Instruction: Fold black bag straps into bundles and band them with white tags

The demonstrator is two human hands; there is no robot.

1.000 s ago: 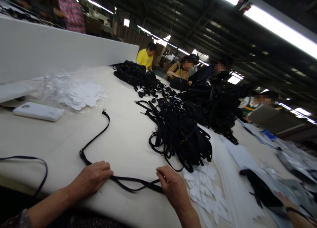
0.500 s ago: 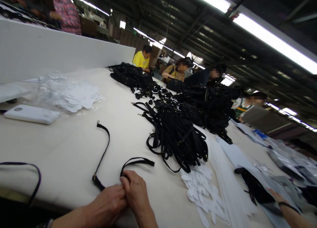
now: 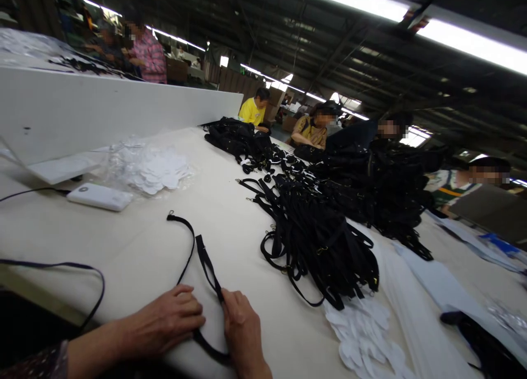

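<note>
Tabletop; black strap between hands

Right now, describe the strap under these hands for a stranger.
On the long cream table, find the big heap of black straps. Nearer the edge, lying apart from it, is a black strap with a small metal clip at its far end, running between the left hand and right hand.
</note>
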